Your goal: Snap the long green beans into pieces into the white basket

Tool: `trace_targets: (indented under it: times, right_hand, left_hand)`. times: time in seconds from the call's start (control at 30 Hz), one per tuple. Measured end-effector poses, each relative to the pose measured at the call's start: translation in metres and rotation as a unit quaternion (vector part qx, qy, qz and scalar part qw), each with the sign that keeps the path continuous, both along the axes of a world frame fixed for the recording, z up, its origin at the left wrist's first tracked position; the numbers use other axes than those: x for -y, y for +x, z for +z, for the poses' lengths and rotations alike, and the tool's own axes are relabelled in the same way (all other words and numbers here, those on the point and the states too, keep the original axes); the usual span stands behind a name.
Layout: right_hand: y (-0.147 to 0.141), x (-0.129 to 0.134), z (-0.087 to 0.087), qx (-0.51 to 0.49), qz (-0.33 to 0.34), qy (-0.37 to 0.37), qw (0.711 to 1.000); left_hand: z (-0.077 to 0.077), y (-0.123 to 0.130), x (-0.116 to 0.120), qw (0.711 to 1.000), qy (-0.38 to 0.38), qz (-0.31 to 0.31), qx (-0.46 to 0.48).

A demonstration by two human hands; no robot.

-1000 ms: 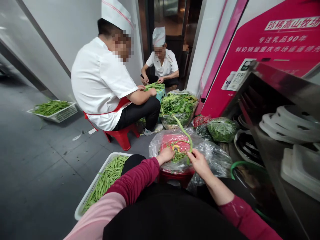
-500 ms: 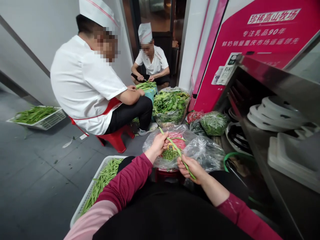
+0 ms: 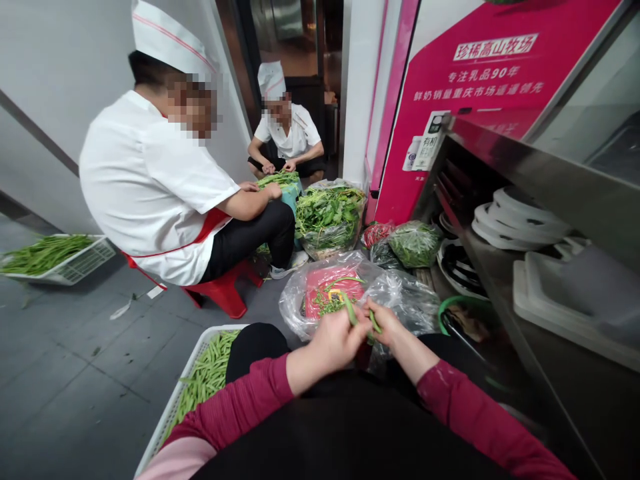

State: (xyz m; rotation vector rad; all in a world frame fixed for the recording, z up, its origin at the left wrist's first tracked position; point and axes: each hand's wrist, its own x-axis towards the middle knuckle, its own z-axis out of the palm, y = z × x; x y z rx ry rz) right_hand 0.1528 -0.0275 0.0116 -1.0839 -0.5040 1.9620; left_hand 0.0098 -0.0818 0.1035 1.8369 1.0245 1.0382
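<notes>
My left hand [image 3: 336, 339] and my right hand [image 3: 387, 328] meet in front of me, both pinching one long green bean [image 3: 361, 317] that bends between them. Just beyond them is a clear plastic bag [image 3: 300, 293] over a red container, holding bean scraps [image 3: 331, 301]. A white basket [image 3: 173, 403] with several trimmed green beans [image 3: 207, 373] sits on the floor by my left knee.
A person in a white uniform sits on a red stool [image 3: 223, 290] at the left, and a second person crouches farther back, both handling greens. Bags of leafy greens [image 3: 327, 217] stand ahead. A steel shelf with plates [image 3: 515, 223] is at the right. Another bean basket [image 3: 55, 257] lies far left.
My hands have drawn together and closer to my body. The bean, stretched between them before, is now bent short between both hands. The view has shifted right.
</notes>
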Motion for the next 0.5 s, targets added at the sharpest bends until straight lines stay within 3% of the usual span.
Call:
trace_targets:
  times: [0.1,0.2,0.37,0.5]
  right_hand:
    - [0.001,0.014,0.009,-0.068,0.126,-0.025,0.989]
    - [-0.003,0.028,0.018,-0.124,0.201,-0.02,0.972]
    - [-0.004,0.038,0.022,-0.137,0.158,-0.019,0.978]
    - [-0.004,0.041,0.022,-0.113,0.073,0.007,0.991]
  left_hand:
    - [-0.012,-0.004,-0.024,0.96,-0.251,-0.007,0.122]
    - [-0.032,-0.012,-0.041,0.904,-0.379,-0.056,0.187]
    - [-0.044,-0.023,-0.054,0.869,-0.382,-0.039,0.311]
    - [-0.035,-0.026,-0.059,0.899,-0.354,0.018,0.259]
